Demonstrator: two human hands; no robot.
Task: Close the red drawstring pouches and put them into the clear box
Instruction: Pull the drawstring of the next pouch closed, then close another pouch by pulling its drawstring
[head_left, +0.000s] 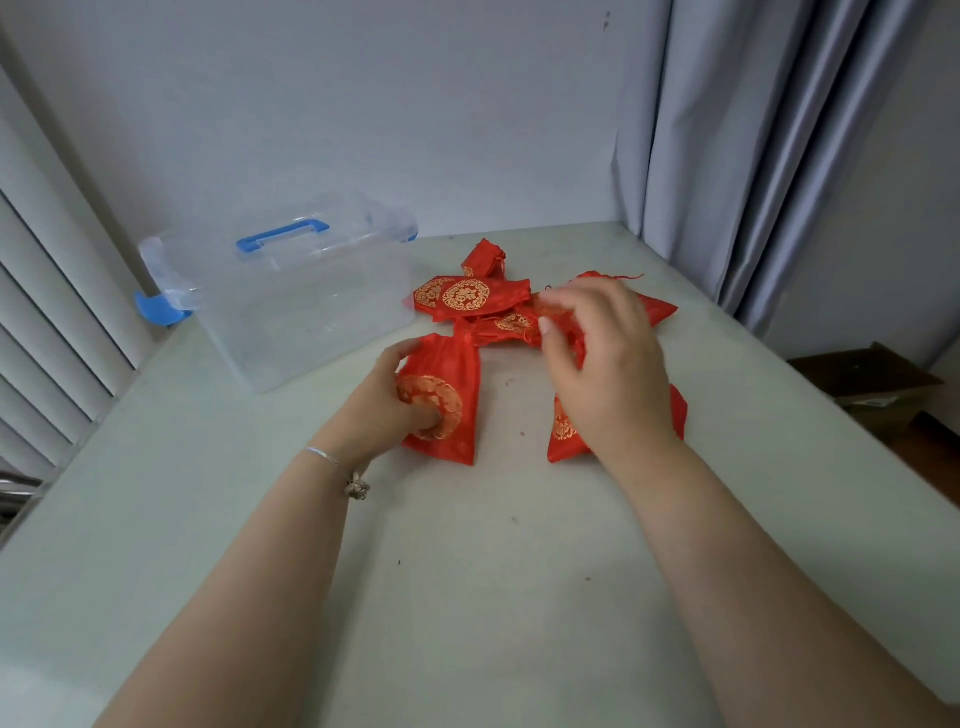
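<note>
Red satin under the left fingers: the left hand (387, 402) grips the near-left pouch (447, 395) at centre frame, thumb pressed on its gold medallion, fingers curled round its left edge.
Right fingers: loosely curled and slightly spread; the right hand (605, 358) hovers over the pouch pile (475, 301), right of centre. Whether the thumb and forefinger pinch a cord, I cannot tell.
Step in hand: judged an early one, taking up a single pouch to close it; the neck of the near-left pouch looks ungathered.
Next move: likely needs both cords found and pulled apart while the fabric is held steady.
Near-right pouch (563, 434): flat on the table, mostly hidden under the right hand.
Pouch texture: thin, shiny, limp cloth, flat rectangles with frilled necks and printed gold roundels.
Clear box (291, 317): upper left, rigid see-through plastic, blue handle and clips, appears to hold no pouches.
Table (467, 597): pale, matte, lightly speckled.
</note>
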